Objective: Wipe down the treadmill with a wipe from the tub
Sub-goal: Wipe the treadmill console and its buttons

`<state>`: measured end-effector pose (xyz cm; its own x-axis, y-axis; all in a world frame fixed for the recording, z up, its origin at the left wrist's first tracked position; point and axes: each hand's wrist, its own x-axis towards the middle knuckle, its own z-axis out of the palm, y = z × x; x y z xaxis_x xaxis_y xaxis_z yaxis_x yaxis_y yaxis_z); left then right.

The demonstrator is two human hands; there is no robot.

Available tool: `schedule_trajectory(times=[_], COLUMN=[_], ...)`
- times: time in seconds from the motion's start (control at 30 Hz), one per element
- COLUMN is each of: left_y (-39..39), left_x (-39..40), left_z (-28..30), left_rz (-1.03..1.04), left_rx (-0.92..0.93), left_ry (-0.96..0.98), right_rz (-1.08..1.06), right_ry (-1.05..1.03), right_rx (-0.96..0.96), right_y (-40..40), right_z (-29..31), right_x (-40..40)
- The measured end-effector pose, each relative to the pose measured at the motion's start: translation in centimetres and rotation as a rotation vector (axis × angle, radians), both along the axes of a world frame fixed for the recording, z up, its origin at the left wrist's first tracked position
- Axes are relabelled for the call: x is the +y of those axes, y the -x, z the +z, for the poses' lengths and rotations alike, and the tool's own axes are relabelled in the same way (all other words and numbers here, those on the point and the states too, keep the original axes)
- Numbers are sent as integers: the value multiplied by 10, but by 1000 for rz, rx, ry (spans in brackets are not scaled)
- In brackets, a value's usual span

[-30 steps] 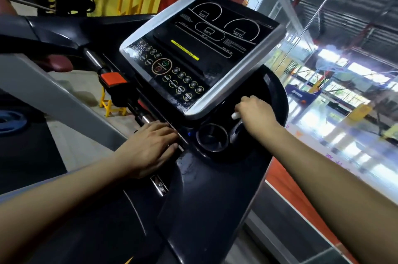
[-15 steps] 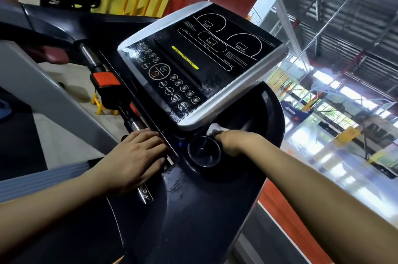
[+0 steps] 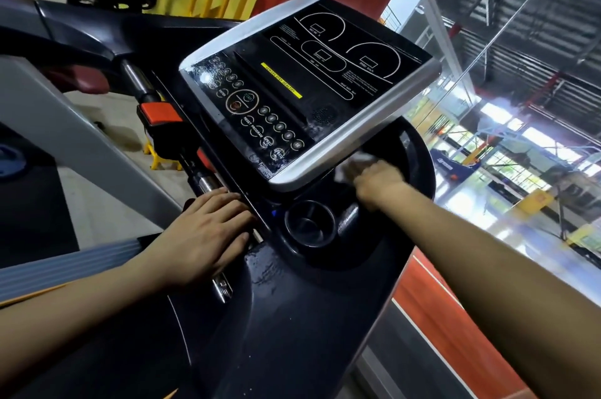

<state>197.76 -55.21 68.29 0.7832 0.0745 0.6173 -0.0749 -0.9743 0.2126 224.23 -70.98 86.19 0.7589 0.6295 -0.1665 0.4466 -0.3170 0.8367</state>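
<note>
Nearest to the person, the left hand (image 3: pixel 208 232) lay flat on the treadmill (image 3: pixel 292 317), with its fingers straight and together, resting on the black edge beside the shiny metal bar (image 3: pixel 208 182). It was in the same spot as a second before, so it looked like it was only holding the person steady.

A little farther on sat the round cup holder (image 3: pixel 309 223), dark and with nothing seen in it. Wet drops shone on the black top just in front of it, so that part was most likely wiped already.

Past the cup holder was the right hand (image 3: pixel 379 179). It pressed the white wipe (image 3: pixel 353 164) down on the black tray under the silver rim of the control panel (image 3: pixel 302 89). A second before, this hand was out by the right side of the tray. Then it slid left, close to the cup holder, and now it had gone back and deeper under the panel. The hand was blurry, so I could not tell if its fingers were curled round the wipe or flat on it.

That back and forth meant the tray was being scrubbed. The panel buttons looked wet too. The tub was not in the picture.
</note>
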Motion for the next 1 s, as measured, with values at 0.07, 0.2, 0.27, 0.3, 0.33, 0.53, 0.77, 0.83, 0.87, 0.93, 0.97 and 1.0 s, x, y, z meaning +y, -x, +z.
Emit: schedule_trajectory(times=[0.07,0.2,0.27,0.3,0.33,0.53,0.77,0.83,0.87,0.93,0.97,1.0], left_y=[0,1,2,2,2,4,2,0,0,0,0,0], left_x=[0,1,2,2,2,2,-3,-2,-2,0,0,1], left_z=[0,0,-1,0,1,2,1,0,-1,-2,-2,-2], left_rz=[-1,-14,-23,-26,-25,-37,-42,-45,-45,-43,-43,-41], left_rx=[-5,2,12,15,17,13,-14,-13,-11,-10,-8,-6], left_ry=[2,12,17,16,15,23,45,21,11,6,11,18], right_rz=[-56,-93,-118,-170,-200,-179,-53,-13,4,36,31,28], right_ry=[-56,74,154,221,280,100,-605,-790,-830,-785,-748,-720], right_rx=[-151,46,214,277,319,685,868,901,937,959,935,899], right_y=[-5,29,54,66,75,114,125,126,127,128,127,128], right_z=[10,-13,-26,-32,-35,-20,-60,-74,-75,-64,-57,-48], right_x=[-2,-1,-4,-3,-2,-3,12,21,23,20,15,8])
